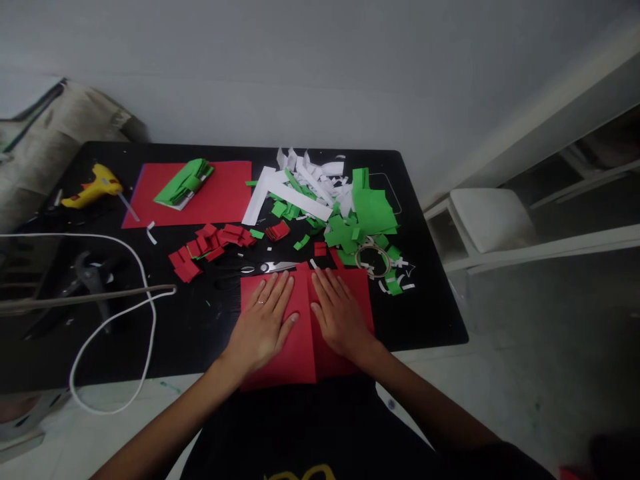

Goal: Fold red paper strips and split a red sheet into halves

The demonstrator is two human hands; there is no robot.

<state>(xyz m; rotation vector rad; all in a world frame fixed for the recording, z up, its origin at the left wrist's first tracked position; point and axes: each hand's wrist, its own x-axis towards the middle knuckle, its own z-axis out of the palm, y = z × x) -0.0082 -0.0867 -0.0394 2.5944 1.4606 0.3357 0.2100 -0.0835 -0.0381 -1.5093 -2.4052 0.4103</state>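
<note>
Red paper lies at the near edge of the black table, with a fold or overlap line running down its middle. My left hand rests flat on its left half, fingers stretched out and a ring on one finger. On the right half, my right hand lies flat too, its fingers pointing away from me. Neither hand grips anything. Just beyond the fingertips are scissors, their dark handles hard to make out against the table. Small folded red paper pieces lie beyond them to the left.
White paper strips and green scraps heap at the back, near a tape ring. A red sheet bears a green paper bundle. At left are a yellow glue gun, pliers and a white cable.
</note>
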